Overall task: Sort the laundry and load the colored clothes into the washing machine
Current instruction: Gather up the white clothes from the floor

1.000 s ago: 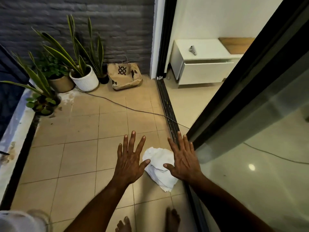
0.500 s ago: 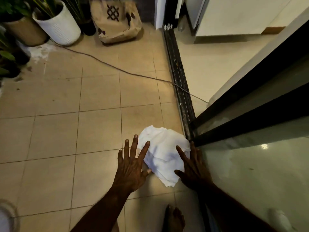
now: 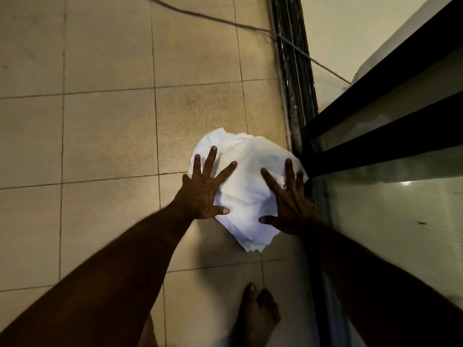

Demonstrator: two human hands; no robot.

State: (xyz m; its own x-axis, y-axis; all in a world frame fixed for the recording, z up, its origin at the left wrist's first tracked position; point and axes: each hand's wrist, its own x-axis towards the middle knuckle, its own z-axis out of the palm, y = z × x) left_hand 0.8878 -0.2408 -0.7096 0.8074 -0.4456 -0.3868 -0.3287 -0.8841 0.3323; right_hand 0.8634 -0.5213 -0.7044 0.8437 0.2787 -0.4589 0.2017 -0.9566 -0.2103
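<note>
A crumpled white cloth point(image 3: 246, 179) lies on the beige floor tiles beside the sliding-door track. My left hand point(image 3: 204, 191) is spread flat over the cloth's left edge, fingers apart. My right hand point(image 3: 288, 199) is spread over its right side, close to the glass door. Neither hand is closed around the fabric. No washing machine and no colored clothes are in view.
A dark sliding-door track point(image 3: 292, 71) runs up the floor on the right, next to a black-framed glass door point(image 3: 390, 151). A thin cable point(image 3: 205, 17) crosses the tiles at the top. A bare foot point(image 3: 258, 314) stands just below the cloth.
My view has tilted down and closer to the floor. Both hands have come down from above the white cloth onto it, fingers still spread.
</note>
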